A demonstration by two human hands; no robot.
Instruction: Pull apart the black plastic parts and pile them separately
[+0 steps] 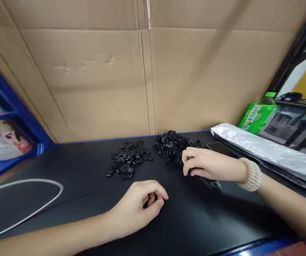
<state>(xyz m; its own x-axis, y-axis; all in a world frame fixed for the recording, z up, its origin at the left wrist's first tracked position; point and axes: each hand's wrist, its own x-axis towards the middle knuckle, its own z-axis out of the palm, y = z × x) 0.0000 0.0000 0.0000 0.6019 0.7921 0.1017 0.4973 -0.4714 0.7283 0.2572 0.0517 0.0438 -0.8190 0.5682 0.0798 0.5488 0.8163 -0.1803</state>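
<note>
Two heaps of small black plastic parts lie on the black tabletop. At the right heap (172, 142), my right hand (204, 161) bends its fingers down onto the parts; its fingertips hide whatever they grip. A few parts show below that hand, including a round one (215, 185). The left heap (127, 158) is smaller and looks like flat pieces with round, holed ends. Nearer to me, my left hand (139, 206) rests low over the table with fingers curled and thumb close to the index fingertip. Anything inside that pinch is too small or hidden to make out.
Cardboard (94, 81) stands upright behind the table. A dark flat phone-like object (220, 148) lies beyond my right hand, near a long silvery wrapped package (264, 151). A green pack (258, 115) stands at the back right. On the left, a white cable (39, 180) loops across the table.
</note>
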